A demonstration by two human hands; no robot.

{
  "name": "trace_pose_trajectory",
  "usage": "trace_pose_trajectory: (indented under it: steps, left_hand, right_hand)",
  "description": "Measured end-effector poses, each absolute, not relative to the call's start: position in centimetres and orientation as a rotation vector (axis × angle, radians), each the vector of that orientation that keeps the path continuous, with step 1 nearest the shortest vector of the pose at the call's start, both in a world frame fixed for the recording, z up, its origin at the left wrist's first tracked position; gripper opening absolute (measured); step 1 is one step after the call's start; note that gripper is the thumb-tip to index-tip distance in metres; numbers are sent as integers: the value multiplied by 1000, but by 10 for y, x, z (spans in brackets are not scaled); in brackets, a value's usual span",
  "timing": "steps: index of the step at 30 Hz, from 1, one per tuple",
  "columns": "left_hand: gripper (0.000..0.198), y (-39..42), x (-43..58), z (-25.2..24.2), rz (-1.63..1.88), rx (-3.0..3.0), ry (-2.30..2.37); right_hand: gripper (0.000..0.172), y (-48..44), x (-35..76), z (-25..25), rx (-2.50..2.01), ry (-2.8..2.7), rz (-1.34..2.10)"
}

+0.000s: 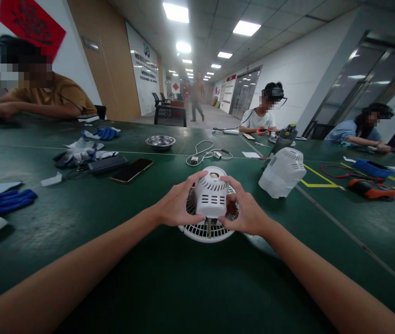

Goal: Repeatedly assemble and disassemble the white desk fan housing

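Observation:
A small white fan lies grille-down on the green table, its round grille (206, 230) flat and its vented motor housing (210, 195) pointing up. My left hand (178, 204) wraps round the housing's left side, thumb over the top. My right hand (245, 211) grips its right side with curled fingers. Both hands are closed on the housing. A second white vented cover (282, 171) stands apart, to the right.
A black phone (132, 170), a dark case (107, 164), a steel bowl (160, 141), a white cable (206, 154) and blue gloves (7, 200) lie on the table. An orange meter (373, 189) sits at right. Other people sit around the table's far sides.

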State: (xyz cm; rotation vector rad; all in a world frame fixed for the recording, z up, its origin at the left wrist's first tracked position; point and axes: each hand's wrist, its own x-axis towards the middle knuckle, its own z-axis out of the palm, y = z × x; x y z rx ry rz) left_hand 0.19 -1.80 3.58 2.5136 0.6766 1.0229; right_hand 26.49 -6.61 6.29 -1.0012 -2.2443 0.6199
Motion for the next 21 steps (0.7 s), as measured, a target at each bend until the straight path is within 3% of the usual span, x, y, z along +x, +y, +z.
trace_pose_trajectory:
  steps: [10,16,18,21]
  left_hand:
    - [115,-17,1,35,990,2479,691]
    - [126,-16,2,31,971,2542,774]
    - [121,-17,2,31,983,2570,827]
    - [95,-15,-2,31,1033,2542,969]
  right_hand:
    - [97,-67,265,69,-1070,-2285,649]
    - [112,-65,269,66,-1079,-2294,656]
    - [113,-61,274,64,-1111,-2297,614]
    - [105,-52,287,63,-1139,-2310,461]
